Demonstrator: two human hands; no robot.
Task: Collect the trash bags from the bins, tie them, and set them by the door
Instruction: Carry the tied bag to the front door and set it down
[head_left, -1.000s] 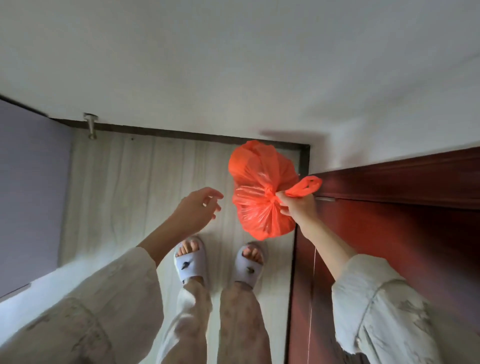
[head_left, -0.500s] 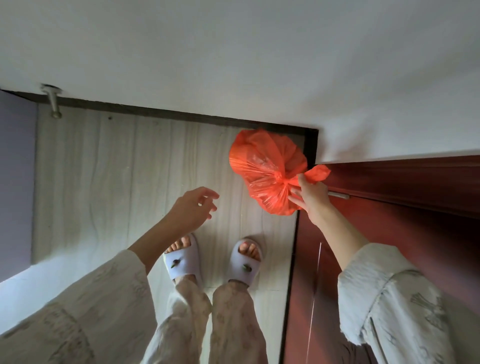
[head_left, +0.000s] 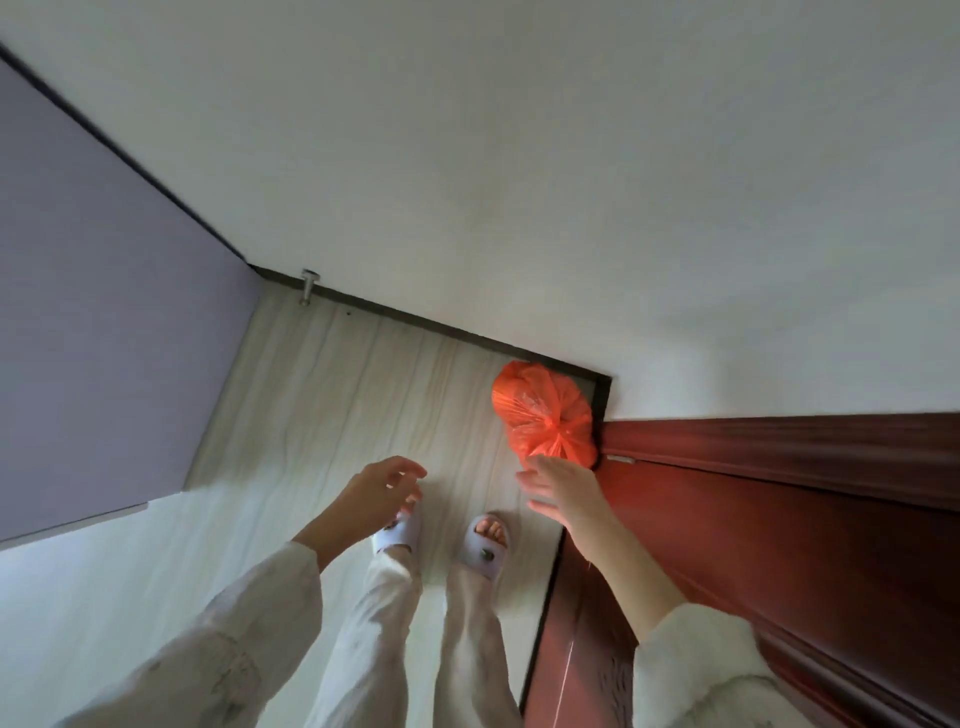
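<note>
Where the floor (head_left: 363, 395) corner meets the door (head_left: 779, 545), one tied orange trash bag (head_left: 545, 410) is set: thin, soft, judged light; best gripped at the knot. Right hand (head_left: 563, 491) and left hand (head_left: 376, 493) are loosely opened, nothing held.

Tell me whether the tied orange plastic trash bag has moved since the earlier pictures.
Yes. The orange plastic trash bag went down from the right hand into the floor corner beside the dark red wooden door frame.

The floor (head_left: 363, 395) is of pale wood planks. A tied orange bag (head_left: 545, 413) lies in its far right corner, beside the door frame. Two feet in slippers (head_left: 480, 545) stand near the right edge.
</note>
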